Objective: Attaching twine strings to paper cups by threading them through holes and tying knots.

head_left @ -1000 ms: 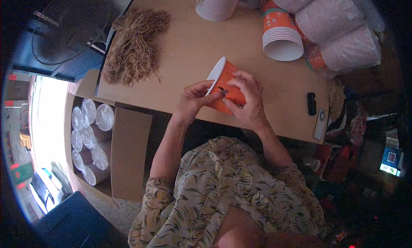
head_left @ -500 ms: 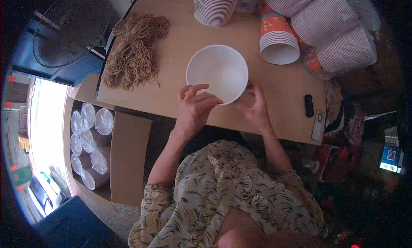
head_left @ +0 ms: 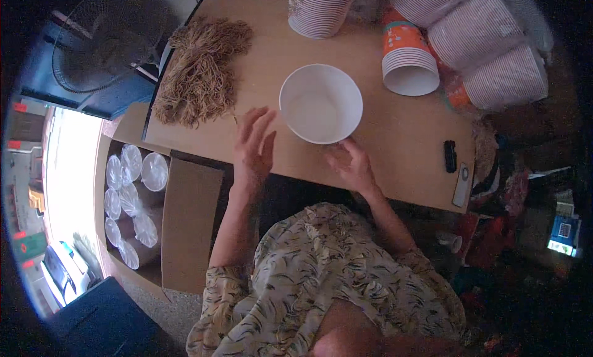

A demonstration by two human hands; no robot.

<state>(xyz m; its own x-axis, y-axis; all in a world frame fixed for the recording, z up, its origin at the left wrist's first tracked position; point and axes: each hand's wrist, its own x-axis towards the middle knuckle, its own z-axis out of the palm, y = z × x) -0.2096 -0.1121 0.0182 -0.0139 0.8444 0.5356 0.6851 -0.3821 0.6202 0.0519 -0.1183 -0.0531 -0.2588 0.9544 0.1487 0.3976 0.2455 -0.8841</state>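
Observation:
A white round paper tub (head_left: pixel 321 107) is over the middle of the brown table, its mouth facing up and nothing visible inside. My left hand (head_left: pixel 253 148) is off to the tub's left, fingers spread, holding nothing and apart from the rim. Close against the tub's near side is my right hand (head_left: pixel 353 165), thumb and fingers apart; whether the thumb touches the wall I cannot tell. Beyond my left hand lies a heap of tan, string-like strands (head_left: pixel 201 73).
Stacked paper tubs (head_left: pixel 321 11) stand at the far edge. Orange-and-white tubs (head_left: pixel 411 63) and wrapped stacks (head_left: pixel 506 79) lie at the right. A black object (head_left: pixel 450 156) and a pale remote (head_left: pixel 461 184) lie near the right edge. A carton (head_left: pixel 191 227) holds wrapped tubs at the left.
My left hand has let go of the tub's rim and drawn away to the left. My right hand has slid from the tub's right side to its near side.

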